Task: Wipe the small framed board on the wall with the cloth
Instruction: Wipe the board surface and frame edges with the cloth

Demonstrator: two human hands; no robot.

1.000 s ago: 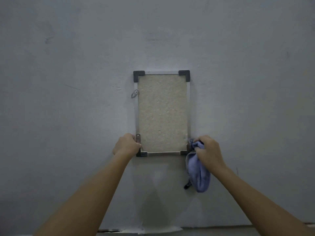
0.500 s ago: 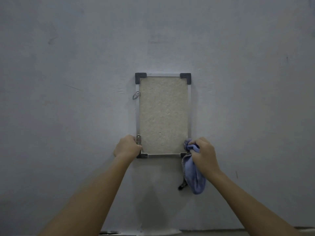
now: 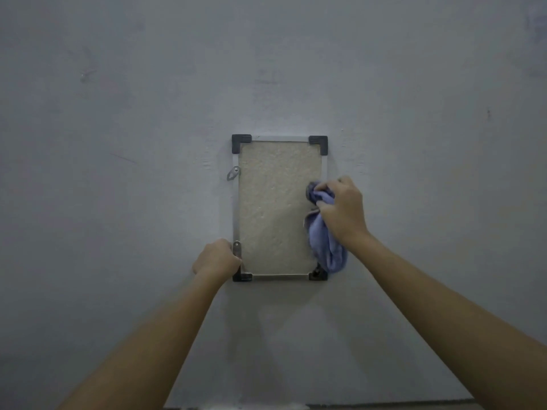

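my right hand (image 3: 343, 211) gripping cloth (image 3: 325, 241) moved up from board (image 3: 278, 208) bottom-right corner to right edge mid | my left hand (image 3: 217, 258) fist gripping bottom-left frame, unchanged

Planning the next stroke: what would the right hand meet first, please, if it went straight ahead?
The right hand points left with the cloth; only bare board lies ahead, then probably the left frame rail.

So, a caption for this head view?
Right hand wipes the board with a cloth; left hand holds its lower-left corner.
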